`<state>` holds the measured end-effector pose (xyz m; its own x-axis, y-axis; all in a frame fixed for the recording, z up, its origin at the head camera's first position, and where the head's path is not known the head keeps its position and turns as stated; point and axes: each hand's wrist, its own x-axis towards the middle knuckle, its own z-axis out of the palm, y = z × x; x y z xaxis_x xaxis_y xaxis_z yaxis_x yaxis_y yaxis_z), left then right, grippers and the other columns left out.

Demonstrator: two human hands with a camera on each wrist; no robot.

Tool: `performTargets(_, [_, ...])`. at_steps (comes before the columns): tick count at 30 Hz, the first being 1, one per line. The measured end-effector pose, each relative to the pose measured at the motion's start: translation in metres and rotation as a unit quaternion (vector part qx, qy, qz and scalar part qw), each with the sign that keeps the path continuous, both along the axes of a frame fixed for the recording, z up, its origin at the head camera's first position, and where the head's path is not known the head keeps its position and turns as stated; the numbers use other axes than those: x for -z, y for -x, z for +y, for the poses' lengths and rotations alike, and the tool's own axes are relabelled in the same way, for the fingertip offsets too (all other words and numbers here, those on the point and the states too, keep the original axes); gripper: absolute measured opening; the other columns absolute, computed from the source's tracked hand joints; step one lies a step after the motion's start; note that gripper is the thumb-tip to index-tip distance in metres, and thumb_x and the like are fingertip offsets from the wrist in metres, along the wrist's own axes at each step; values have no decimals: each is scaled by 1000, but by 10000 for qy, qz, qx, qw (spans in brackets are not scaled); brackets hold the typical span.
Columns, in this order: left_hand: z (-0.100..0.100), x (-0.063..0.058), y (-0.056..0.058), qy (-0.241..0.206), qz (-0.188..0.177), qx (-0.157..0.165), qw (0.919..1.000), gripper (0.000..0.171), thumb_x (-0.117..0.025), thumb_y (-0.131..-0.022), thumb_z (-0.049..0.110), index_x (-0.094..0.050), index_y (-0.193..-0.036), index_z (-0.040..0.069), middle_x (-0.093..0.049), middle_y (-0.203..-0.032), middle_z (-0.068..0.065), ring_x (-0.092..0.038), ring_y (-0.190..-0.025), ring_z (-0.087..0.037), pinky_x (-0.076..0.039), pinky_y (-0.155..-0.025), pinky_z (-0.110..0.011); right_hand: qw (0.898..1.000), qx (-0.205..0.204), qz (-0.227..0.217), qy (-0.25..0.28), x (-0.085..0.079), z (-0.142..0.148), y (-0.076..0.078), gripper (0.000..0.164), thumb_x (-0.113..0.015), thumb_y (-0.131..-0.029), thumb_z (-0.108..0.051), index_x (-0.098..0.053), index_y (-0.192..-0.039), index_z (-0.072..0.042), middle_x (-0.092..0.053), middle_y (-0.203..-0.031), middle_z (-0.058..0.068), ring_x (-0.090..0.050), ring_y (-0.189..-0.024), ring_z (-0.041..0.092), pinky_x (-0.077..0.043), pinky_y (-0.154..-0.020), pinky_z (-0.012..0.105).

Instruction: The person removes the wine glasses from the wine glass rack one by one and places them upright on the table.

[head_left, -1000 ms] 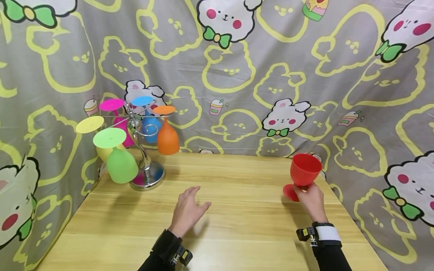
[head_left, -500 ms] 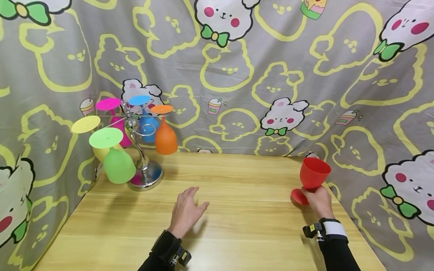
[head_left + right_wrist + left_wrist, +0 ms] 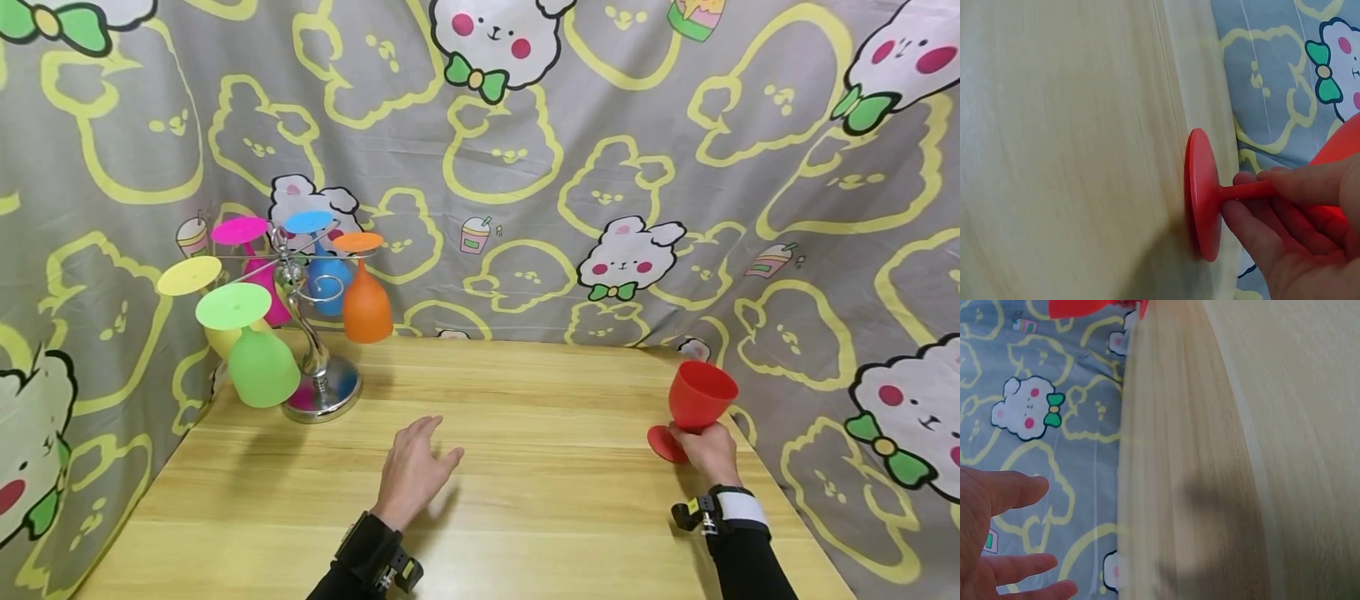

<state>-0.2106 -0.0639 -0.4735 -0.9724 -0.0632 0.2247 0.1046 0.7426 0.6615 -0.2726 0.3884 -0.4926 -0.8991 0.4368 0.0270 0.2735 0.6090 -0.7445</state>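
Observation:
A red goblet (image 3: 702, 395) is at the right of the table, bowl up and leaning to the right. My right hand (image 3: 708, 454) pinches its stem between thumb and fingers, just under the bowl. In the right wrist view the goblet's round foot (image 3: 1205, 195) shows close over the wood, with a shadow beside it. My left hand (image 3: 417, 468) hovers over the middle of the table, fingers spread and relaxed, with nothing in it. In the left wrist view, the left thumb (image 3: 1019, 490) stands apart from the other fingers.
At the back left stands a chrome rack (image 3: 321, 392). Several goblets hang upside down from it, among them a green one (image 3: 262, 367), an orange one (image 3: 367, 304) and a blue one (image 3: 328, 283). A patterned curtain (image 3: 517, 275) borders the wooden table (image 3: 510, 400).
My right hand has carried the red goblet to the right and down toward the tabletop, its bowl now tilting more. My left hand has barely moved.

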Motion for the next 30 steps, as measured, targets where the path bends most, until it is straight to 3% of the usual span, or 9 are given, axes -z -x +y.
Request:
performTargets(9, [0,3,0,35,27,-5,10000,61,-70,-77,42,-55,-127,12,-51,-132,-10,-44,-122,-32,-39,-96,-52,9994,249,227,113,10,0,2,43,-68,-81,-26,-56,-108,5,-59,-104,25,-50,-96,37,-39,-86,48])
performTargets(15, [-1,2,1,143,168,49,9997,60,-70,-77,42,-55,-126,12,-51,-131,-10,-45,-121,-32,-40,-95,-52,9987,186,281,388,10,-2,-2,47,-66,-83,-30,-54,-113,4,-58,-109,23,-50,-99,33,-40,-83,44])
performTargets(19, [-3,-1,2,250,253,65,9993,61,-70,-77,42,-54,-127,10,-52,-131,-11,-46,-120,-33,-40,-96,-51,9976,-7,91,692,3,-4,-10,59,-63,-85,-39,-45,-122,4,-51,-122,25,-47,-111,39,-37,-91,52])
performTargets(23, [-8,-5,3,254,184,23,9995,62,-70,-77,42,-54,-128,11,-52,-131,-11,-46,-119,-33,-40,-96,-50,9950,-172,-418,894,-9,-7,-20,86,-54,-86,-52,-23,-140,6,-28,-143,28,-32,-126,47,-26,-101,62])
performTargets(26, [-10,-7,4,213,114,12,9997,61,-70,-78,42,-54,-128,11,-52,-131,-10,-46,-120,-33,-40,-96,-50,9946,-304,-704,700,-19,-11,-32,96,-48,-86,-58,-10,-142,11,-21,-144,33,-30,-125,49,-28,-99,63])
performTargets(30, [-13,-9,5,219,56,25,9997,62,-69,-78,44,-53,-129,11,-51,-131,-10,-46,-120,-33,-39,-97,-50,9944,-758,-730,49,-31,-21,-48,89,-46,-89,-55,-20,-136,16,-32,-134,38,-38,-116,49,-37,-90,59])
